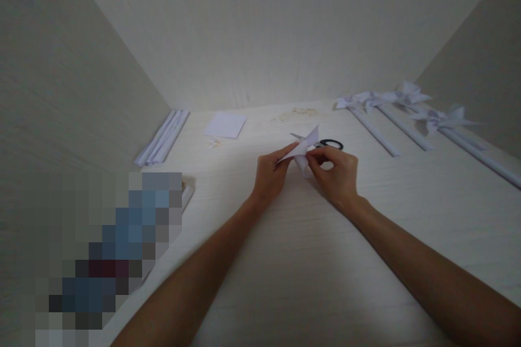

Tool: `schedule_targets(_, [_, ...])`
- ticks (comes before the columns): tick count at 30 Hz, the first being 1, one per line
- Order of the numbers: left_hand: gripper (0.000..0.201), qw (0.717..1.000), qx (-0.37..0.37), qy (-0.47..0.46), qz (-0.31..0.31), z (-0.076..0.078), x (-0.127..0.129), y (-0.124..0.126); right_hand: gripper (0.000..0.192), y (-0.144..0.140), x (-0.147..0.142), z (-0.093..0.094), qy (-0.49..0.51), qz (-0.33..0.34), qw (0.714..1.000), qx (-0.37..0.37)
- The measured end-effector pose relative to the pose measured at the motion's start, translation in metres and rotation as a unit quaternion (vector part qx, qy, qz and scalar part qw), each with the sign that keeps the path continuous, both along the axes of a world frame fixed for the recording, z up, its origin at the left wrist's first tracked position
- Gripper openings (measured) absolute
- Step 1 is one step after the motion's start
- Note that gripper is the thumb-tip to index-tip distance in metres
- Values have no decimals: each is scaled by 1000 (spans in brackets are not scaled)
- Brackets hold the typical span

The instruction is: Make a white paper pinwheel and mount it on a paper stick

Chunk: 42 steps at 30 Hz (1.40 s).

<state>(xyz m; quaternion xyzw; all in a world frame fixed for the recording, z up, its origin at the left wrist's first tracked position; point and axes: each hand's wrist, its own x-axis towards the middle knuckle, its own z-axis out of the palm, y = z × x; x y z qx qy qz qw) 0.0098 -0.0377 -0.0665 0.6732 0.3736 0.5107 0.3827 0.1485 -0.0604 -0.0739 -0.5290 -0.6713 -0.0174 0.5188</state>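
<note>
A folded piece of white paper [308, 143] sits just right of the middle of the frame, held up over the pale table [252, 282], with one pointed corner rising toward the top and another part hanging down between the hands. The left hand [271, 173] grips its left side, thumb and fingers closed on the sheet; the right hand [336, 173] pinches its right edge between thumb and fingertips. The hands are close to each other, apart only by the paper. It looks thin and very light, so it probably bends easily, creases under a hard squeeze and may tear at a cut or fold; its dry surface seems unlikely to slip. The best hold is likely a light pinch near the middle, where the layers appear to gather, leaving the free corners uncrushed. Just behind it, slightly right, lie scissors [331, 144] with dark handles, partly hidden by the paper and the right hand. Farther out, a square white sheet [226, 124] lies left of upper centre, with small scraps [214, 143] just below it. Rolled paper tubes [165, 138] lie side by side at the left, and pinwheel-like paper shapes on sticks [442, 119] fill the upper right. A blurred-out patch covers the lower left.
</note>
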Motion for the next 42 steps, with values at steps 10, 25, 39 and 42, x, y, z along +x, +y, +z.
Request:
schedule_targets(10, [29, 1000, 6, 5, 7, -1, 0, 0, 12, 0, 2, 0, 36, 25, 999, -14])
schedule_targets(25, [28, 999, -24, -37, -23, -2, 2, 1, 9, -2, 1, 2, 20, -9, 1000, 3])
schedule_targets(39, [29, 1000, 15, -1, -11, 0, 0, 0, 6, 0, -1, 2, 70, 26, 995, -61])
schedule_targets(42, [31, 1000, 23, 15, -13, 0, 0, -1, 5, 2, -1, 3, 107, 49, 988, -95])
